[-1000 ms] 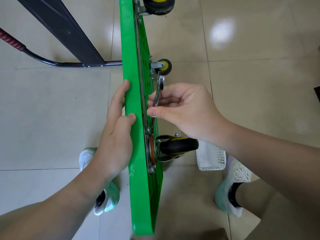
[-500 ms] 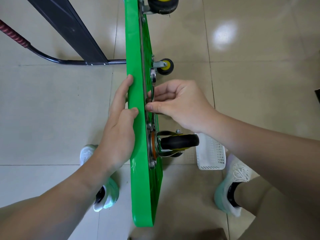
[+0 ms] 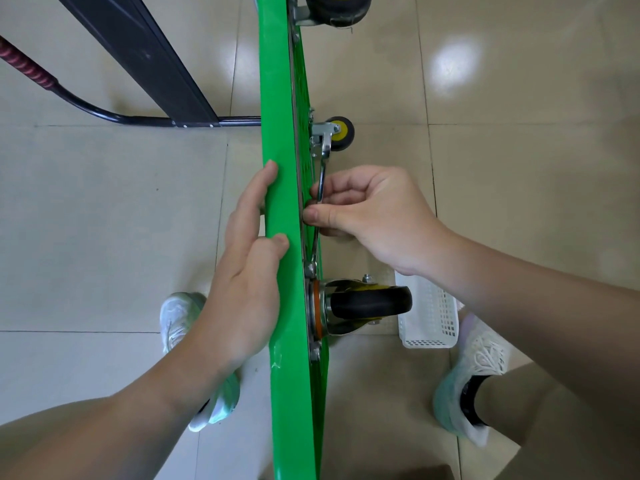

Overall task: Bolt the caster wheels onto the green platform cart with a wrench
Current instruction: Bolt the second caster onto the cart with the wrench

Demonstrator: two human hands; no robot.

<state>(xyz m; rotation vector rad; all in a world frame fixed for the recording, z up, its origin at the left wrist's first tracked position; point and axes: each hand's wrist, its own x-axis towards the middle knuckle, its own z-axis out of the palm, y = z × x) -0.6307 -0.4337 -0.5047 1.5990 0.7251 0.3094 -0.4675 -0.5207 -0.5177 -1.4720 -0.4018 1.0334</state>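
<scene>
Over tiled floor point(image 3: 104, 220), left hand point(image 3: 242, 289) grips green cart point(image 3: 294, 393), right hand point(image 3: 374, 213) pinches wrench point(image 3: 322, 174)

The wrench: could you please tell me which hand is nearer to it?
Right. The right hand grips the wrench by its shaft on the wheel side of the green platform; the left hand holds the platform's edge on the far side, not touching the wrench.
</scene>
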